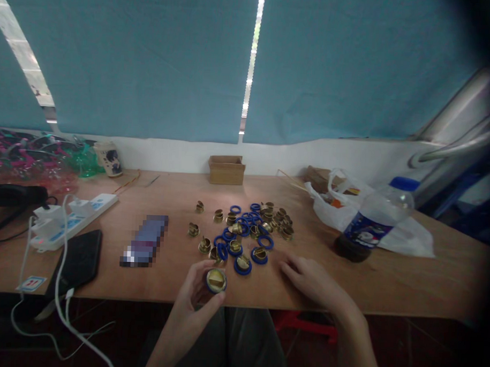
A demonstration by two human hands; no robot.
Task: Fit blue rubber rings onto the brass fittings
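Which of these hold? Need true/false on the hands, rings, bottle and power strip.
1. The left hand holds a metal piece with a blue rim. True.
2. The blue cap is on the bottle. True.
3. The right hand grips the bottle. False: the right hand is at the table, apart from it.
4. All the blue rings are in the cardboard box. False: many lie on the table.
5. The power strip has white plugs in it. True.

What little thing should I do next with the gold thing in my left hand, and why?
I'd probably set the gold piece down beside the two ringed pieces on the table. Your left hand holds it, its blue ring already seems to be round it, and they lie close by.
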